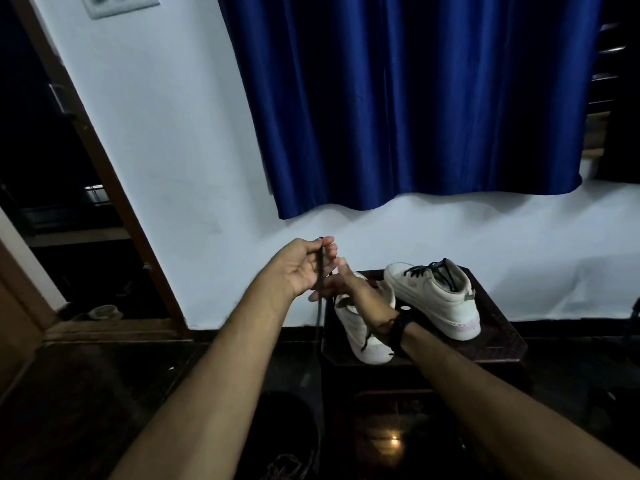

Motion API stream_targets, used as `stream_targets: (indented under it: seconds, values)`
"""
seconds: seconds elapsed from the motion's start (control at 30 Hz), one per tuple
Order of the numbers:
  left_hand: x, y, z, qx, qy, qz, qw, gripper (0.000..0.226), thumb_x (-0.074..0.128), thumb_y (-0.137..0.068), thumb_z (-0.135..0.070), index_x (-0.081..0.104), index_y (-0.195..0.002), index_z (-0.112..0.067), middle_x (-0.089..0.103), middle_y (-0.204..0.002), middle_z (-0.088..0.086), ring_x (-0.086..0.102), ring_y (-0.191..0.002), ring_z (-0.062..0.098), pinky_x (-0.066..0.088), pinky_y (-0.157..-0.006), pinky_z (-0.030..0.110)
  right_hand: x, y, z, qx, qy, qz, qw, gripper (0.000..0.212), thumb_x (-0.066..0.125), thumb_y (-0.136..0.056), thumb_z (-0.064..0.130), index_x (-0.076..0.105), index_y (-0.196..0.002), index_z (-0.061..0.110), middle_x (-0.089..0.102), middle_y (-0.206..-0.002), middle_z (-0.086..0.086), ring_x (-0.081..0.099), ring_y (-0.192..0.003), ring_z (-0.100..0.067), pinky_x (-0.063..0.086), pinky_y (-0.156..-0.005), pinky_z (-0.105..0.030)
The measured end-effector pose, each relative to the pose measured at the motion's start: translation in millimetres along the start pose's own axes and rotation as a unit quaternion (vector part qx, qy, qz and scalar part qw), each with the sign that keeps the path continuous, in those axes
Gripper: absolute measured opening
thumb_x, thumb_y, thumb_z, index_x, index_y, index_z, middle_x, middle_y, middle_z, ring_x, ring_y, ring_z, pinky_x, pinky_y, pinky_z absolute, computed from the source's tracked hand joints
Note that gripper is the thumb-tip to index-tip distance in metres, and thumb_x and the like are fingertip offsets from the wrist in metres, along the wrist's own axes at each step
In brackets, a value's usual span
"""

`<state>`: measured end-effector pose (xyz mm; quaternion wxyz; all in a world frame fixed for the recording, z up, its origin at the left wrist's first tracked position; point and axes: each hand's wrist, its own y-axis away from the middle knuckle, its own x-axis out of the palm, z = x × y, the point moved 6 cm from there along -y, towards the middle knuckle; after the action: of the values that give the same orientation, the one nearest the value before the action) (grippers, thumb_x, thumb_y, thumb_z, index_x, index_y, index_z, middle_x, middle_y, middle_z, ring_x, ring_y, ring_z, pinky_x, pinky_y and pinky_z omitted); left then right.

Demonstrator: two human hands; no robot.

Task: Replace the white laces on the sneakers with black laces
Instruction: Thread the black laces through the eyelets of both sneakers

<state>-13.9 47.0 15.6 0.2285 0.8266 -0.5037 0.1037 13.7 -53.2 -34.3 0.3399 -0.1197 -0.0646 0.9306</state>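
Two white sneakers stand on a small dark wooden stool (pixel 498 341). The far sneaker (pixel 436 299) carries black laces. The near sneaker (pixel 360 327) lies partly behind my right wrist, with a black lace end trailing over its side. My left hand (pixel 301 265) is raised and pinches the tip of a black lace (pixel 320 271) that hangs straight down past the stool's left edge. My right hand (pixel 337 280) is just below, fingers spread around the same lace above the near sneaker; its grip is blurred.
A blue curtain (pixel 415 98) hangs on the white wall behind the stool. An open doorway with a brown frame (pixel 104 188) is at the left. The floor is dark and glossy, with a dark round object (pixel 287 434) near my left forearm.
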Motion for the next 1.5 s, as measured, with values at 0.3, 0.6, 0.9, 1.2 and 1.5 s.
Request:
stream_targets:
  seconds: [0.3, 0.6, 0.9, 1.2, 1.5]
  values:
    - [-36, -12, 6, 0.083, 0.076, -0.107, 0.988, 0.013, 0.048, -0.098, 0.003, 0.058, -0.091, 0.001, 0.061, -0.068, 0.012, 0.064, -0.059, 0.018, 0.056, -0.062, 0.031, -55, 15, -14, 0.045, -0.113, 0.026, 0.992, 0.028, 0.039, -0.104, 0.018, 0.061, -0.092, 0.005, 0.039, -0.052, 0.004, 0.035, -0.046, -0.008, 0.033, -0.046, -0.016]
    - [2, -6, 16, 0.286, -0.401, -0.105, 0.864, 0.04, 0.059, -0.097, -0.031, 0.053, -0.132, -0.013, 0.058, -0.129, 0.009, 0.056, -0.115, 0.022, 0.045, -0.098, 0.034, -97, 12, 24, -0.096, 0.361, -0.129, 0.919, 0.017, 0.074, -0.082, 0.041, 0.072, -0.073, 0.026, 0.069, -0.067, 0.012, 0.062, -0.069, -0.002, 0.046, -0.064, -0.017]
    - [33, -26, 47, 0.126, -0.458, 0.069, 0.877, 0.023, 0.053, -0.099, -0.019, 0.071, -0.086, -0.011, 0.054, -0.058, -0.008, 0.043, -0.055, 0.007, 0.035, -0.05, 0.017, -115, 18, 18, -0.065, 0.312, -0.268, 0.909, 0.017, 0.084, -0.072, 0.031, 0.074, -0.081, 0.02, 0.071, -0.069, 0.01, 0.065, -0.066, 0.001, 0.048, -0.064, -0.012]
    - [41, -36, 65, 0.237, -0.634, -0.075, 0.732, 0.026, 0.046, -0.083, -0.018, 0.071, -0.081, -0.012, 0.072, -0.09, 0.01, 0.064, -0.09, 0.031, 0.054, -0.077, 0.036, -108, 5, -47, 0.094, 0.329, -0.236, 0.91, 0.017, 0.067, -0.086, 0.027, 0.078, -0.095, 0.017, 0.074, -0.092, -0.008, 0.066, -0.093, -0.023, 0.042, -0.08, -0.025]
    - [44, -45, 86, 0.356, -0.689, -0.118, 0.621, 0.018, 0.052, -0.091, -0.025, 0.068, -0.084, -0.018, 0.071, -0.089, 0.005, 0.062, -0.095, 0.026, 0.04, -0.085, 0.036, -115, 13, -103, 0.191, 0.036, -0.294, 0.936, 0.006, 0.076, -0.069, 0.026, 0.073, -0.07, 0.031, 0.071, -0.086, -0.002, 0.066, -0.092, -0.025, 0.051, -0.096, -0.047]
